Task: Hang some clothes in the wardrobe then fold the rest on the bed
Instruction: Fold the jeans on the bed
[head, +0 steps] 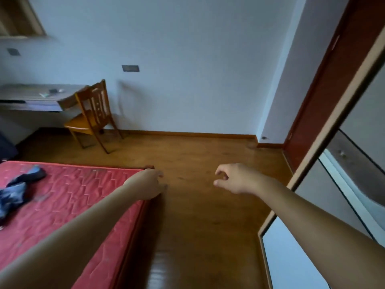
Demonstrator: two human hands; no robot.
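A wide strip of floor runs open between the bed on the left and the wardrobe on the right, as far as the wall. The right hand hangs over this strip with nothing in front of it. The left hand is above the bed's far corner. The wardrobe's frame slants in just beside the right forearm and closes that side. Its inside is blurred, possibly shelves. Clothes lie heaped far left on the bed, with open mattress between them and the left hand. A chair and bench stand at the wall, well apart from both hands.
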